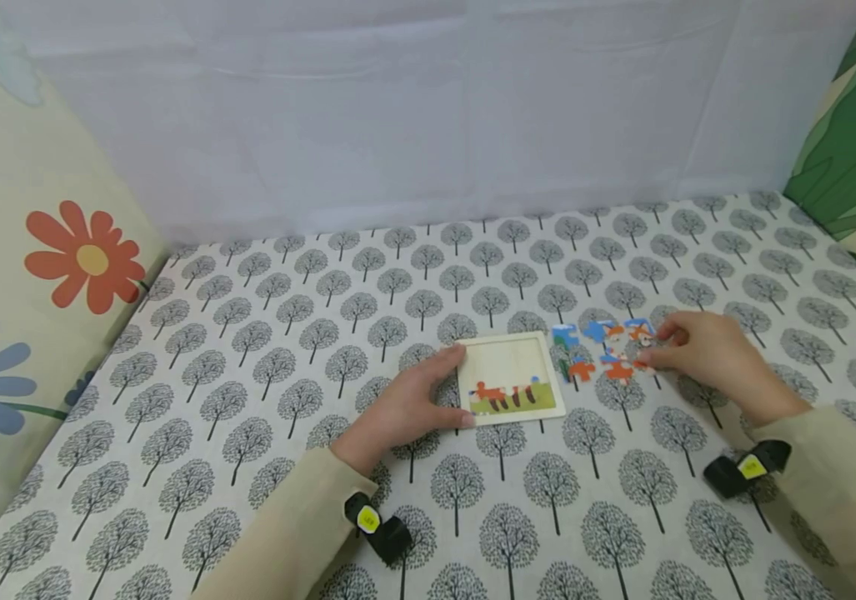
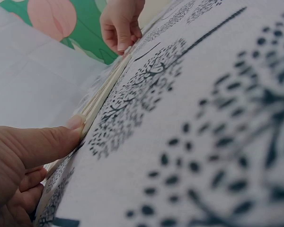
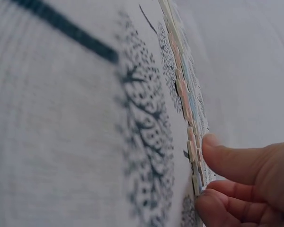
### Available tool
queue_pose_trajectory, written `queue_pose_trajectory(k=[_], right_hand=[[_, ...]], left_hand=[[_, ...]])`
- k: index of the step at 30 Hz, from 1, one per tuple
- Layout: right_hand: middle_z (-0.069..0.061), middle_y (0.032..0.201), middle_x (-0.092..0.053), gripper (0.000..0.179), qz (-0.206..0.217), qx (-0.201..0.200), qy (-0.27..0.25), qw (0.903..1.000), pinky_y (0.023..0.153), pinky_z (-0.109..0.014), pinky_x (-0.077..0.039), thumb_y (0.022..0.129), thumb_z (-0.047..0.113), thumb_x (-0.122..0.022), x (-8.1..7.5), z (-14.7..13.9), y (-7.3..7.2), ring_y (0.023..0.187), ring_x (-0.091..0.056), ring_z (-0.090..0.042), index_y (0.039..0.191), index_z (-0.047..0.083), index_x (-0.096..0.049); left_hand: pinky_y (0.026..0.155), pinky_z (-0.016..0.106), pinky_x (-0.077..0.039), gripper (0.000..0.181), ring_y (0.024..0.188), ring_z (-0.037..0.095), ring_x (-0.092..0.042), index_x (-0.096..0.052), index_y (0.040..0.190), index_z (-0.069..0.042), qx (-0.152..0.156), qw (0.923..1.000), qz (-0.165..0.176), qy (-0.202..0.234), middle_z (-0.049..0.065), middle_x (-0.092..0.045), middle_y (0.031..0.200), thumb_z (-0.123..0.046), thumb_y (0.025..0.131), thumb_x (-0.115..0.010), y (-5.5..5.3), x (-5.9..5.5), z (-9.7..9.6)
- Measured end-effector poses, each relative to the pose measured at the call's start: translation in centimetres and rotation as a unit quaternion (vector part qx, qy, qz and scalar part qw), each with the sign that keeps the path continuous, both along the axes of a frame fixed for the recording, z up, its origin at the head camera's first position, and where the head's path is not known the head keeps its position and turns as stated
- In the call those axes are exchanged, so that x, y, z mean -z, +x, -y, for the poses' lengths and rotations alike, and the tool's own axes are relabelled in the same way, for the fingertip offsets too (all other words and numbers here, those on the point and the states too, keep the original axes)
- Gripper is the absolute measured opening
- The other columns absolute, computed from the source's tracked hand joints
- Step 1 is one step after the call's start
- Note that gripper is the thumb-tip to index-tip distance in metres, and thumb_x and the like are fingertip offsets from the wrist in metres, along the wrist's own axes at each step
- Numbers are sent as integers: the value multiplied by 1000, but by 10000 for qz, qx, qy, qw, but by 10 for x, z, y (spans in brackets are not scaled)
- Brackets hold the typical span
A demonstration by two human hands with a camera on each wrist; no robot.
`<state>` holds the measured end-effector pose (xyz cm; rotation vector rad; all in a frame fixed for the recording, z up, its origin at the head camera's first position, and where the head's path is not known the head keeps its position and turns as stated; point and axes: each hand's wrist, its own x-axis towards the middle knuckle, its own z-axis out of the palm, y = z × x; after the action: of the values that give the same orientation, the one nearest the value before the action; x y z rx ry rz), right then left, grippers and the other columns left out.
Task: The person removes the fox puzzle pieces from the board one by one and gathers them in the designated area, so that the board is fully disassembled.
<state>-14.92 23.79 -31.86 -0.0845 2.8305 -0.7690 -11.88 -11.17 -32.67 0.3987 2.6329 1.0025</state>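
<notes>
My left hand grips the left edge of a pale wooden puzzle tray, thumb at the near corner and index finger at the far one. In the left wrist view the thumb presses on the tray's edge. Joined pieces showing orange legs on green fill the tray's lower part; bare wood shows above. Right of the tray lie several loose jigsaw pieces, blue, orange and green. At their right end my right hand pinches a puzzle piece between thumb and fingers, its outline partly hidden.
A white cloth with dark tree prints covers the table. Behind it hangs a white sheet. Flower-painted panels stand at both sides. Each sleeve carries a black wrist camera close to the cloth.
</notes>
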Motion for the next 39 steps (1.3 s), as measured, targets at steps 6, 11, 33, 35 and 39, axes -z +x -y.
queue_pose_trajectory(k=[6, 11, 33, 35, 39], right_hand=[[-12, 89, -64, 53, -43, 74, -133, 9999, 54, -29, -47, 85, 48, -60, -2, -2, -1, 65, -59, -16, 107, 0, -59], [-11, 87, -65, 58, -14, 173, -273, 9995, 53, -28, -47, 86, 54, -55, -6, 0, 0, 66, -60, -16, 108, 0, -57], [-10, 90, -66, 54, -58, 104, -667, 9977, 57, -29, -48, 89, 52, -52, -21, 21, 5, 71, -61, -18, 111, 3, -58], [-10, 88, -66, 52, -45, 27, -709, 9975, 56, -29, -48, 89, 50, -53, -22, 24, 6, 69, -61, -17, 111, 3, -58], [-10, 86, -66, 47, 20, -90, -924, 9957, 56, -31, -50, 89, 46, -55, -24, 31, 7, 67, -61, -17, 109, 3, -58]], left_hand=[[115, 38, -14, 91, 140, 18, -20, -27, 146, -16, 37, 10000, -14, 8, -4, -23, 152, -26, 71, -78, 0, 0, 0], [115, 39, -14, 91, 140, 18, -19, -27, 146, -16, 24, 10000, -4, 2, -4, -23, 152, -25, 71, -78, 1, 0, 0], [116, 38, -14, 92, 141, 18, -19, -28, 146, -16, -24, 10000, 47, 30, -5, -22, 152, -26, 70, -79, 1, -1, 0], [116, 38, -14, 92, 141, 18, -19, -28, 146, -16, -17, 10000, 42, 42, -4, -22, 152, -25, 70, -79, 1, 0, 0], [116, 38, -14, 92, 141, 18, -19, -27, 146, -16, -3, 10000, 23, 57, -4, -22, 152, -25, 70, -79, 1, 0, 0]])
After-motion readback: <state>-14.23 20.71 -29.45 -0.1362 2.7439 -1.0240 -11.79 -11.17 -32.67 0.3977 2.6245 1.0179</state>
